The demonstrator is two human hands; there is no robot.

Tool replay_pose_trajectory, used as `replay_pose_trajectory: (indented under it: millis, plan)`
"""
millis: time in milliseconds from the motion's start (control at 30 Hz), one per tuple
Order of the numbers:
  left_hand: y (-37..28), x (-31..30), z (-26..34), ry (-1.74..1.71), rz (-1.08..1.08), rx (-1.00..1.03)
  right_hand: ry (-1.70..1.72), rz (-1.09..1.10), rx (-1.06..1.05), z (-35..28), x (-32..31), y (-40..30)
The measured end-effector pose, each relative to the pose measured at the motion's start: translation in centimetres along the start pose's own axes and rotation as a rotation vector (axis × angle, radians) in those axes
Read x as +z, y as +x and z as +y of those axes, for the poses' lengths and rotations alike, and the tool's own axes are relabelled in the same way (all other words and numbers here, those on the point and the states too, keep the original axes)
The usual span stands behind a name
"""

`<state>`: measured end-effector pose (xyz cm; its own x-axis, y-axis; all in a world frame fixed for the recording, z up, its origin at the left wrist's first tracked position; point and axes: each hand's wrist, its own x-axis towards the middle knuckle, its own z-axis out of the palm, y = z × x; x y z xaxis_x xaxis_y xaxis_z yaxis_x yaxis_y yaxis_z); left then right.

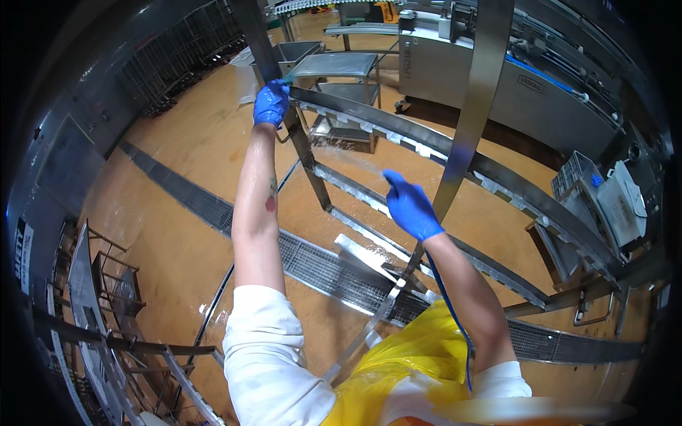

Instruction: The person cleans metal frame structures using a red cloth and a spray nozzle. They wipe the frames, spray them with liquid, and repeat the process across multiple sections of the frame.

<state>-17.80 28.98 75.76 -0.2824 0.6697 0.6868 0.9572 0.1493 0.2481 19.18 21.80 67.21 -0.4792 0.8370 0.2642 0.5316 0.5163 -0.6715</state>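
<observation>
My left hand [272, 104], in a wet blue glove, is at the upper left post [299, 141] of a stainless steel rack. A bit of green material [289, 79], likely a scouring pad, shows at its fingertips against the metal. My right hand [413, 205], also gloved in blue, is closed around the end of a thin dark blue hose [450, 306]. From its fingertips a fine water spray [349, 154] runs left, behind the rack's notched rails [373, 120]. The hose's tip is hidden in the glove. A wide upright [474, 101] rises beside that hand.
A steel trolley [341, 63] and a large machine [453, 69] stand beyond the rack. Grated drains [319, 269] cross the wet orange floor [176, 255]. Racks [101, 319] stand at lower left; crates [573, 173] and a white container [620, 205] sit at right.
</observation>
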Motion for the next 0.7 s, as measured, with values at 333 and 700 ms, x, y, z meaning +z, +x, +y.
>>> replay_pose_trajectory:
  millis: [333, 700]
  plan:
    - [1.7, 0.2, 4.0, 0.318, -0.515, 0.306, 0.094, 0.094, -0.033, -6.1, 0.8, 6.3]
    - [-4.6, -1.8, 16.4, -0.198, -0.307, 0.824, 0.022, -0.088, 0.196, -0.3, 1.8, -1.7]
